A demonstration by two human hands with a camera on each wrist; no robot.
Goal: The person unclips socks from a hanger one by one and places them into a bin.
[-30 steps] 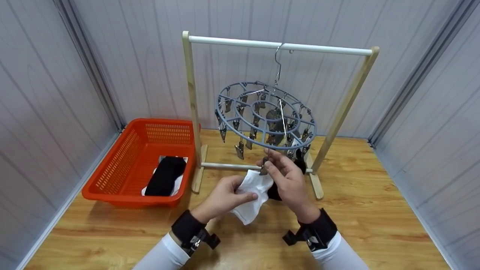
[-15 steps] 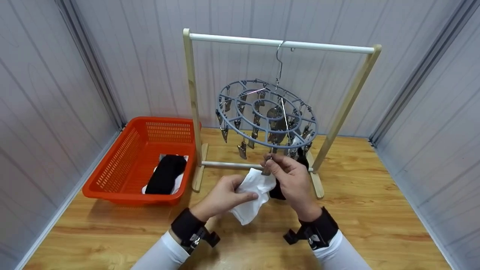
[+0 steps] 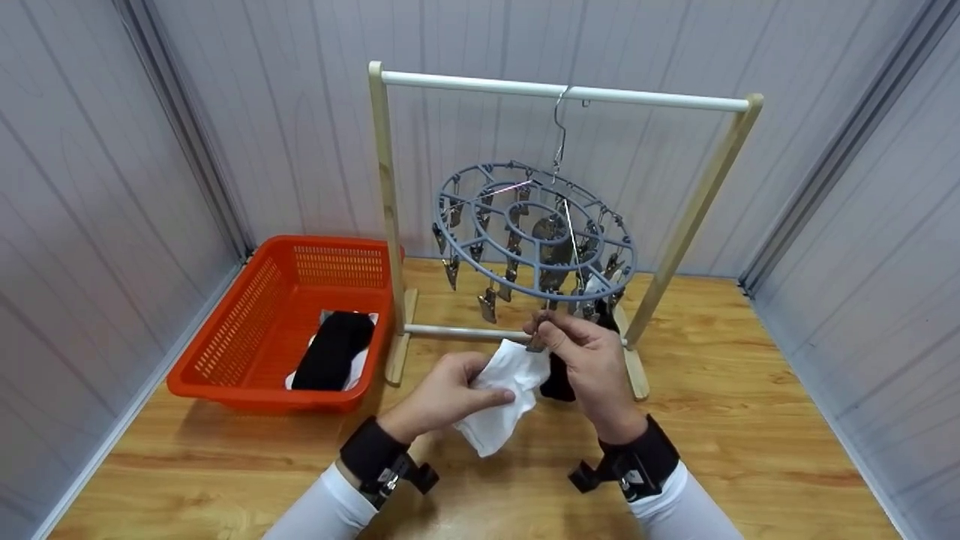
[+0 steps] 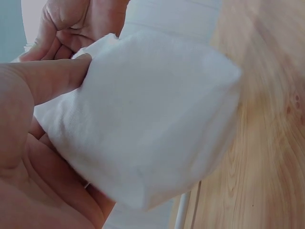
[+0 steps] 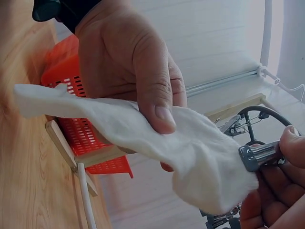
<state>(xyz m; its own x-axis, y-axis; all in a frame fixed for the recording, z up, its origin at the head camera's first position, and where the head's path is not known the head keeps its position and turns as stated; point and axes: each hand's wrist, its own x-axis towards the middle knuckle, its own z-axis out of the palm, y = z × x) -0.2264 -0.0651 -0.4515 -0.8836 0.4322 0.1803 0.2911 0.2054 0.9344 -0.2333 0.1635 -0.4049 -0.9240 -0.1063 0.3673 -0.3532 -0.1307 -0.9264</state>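
Observation:
My left hand (image 3: 448,393) pinches a white sock (image 3: 504,394) between thumb and fingers; the sock (image 4: 143,124) fills the left wrist view. My right hand (image 3: 581,352) pinches a metal clip (image 3: 537,337) that hangs from the grey round peg hanger (image 3: 534,229), right at the sock's upper edge. In the right wrist view the clip (image 5: 259,155) sits at the end of the sock (image 5: 190,152), held by my right fingertips. A black sock (image 3: 556,375) hangs from the hanger behind my right hand.
The hanger hooks onto a wooden rack (image 3: 382,195) with a white top bar, standing on a wooden table (image 3: 720,420). An orange basket (image 3: 247,337) at the left holds a black sock (image 3: 334,349) and white cloth. Grey walls close in on three sides.
Both hands and the white sock have shifted slightly right and down; the hanger has swung a little. The grips are unchanged.

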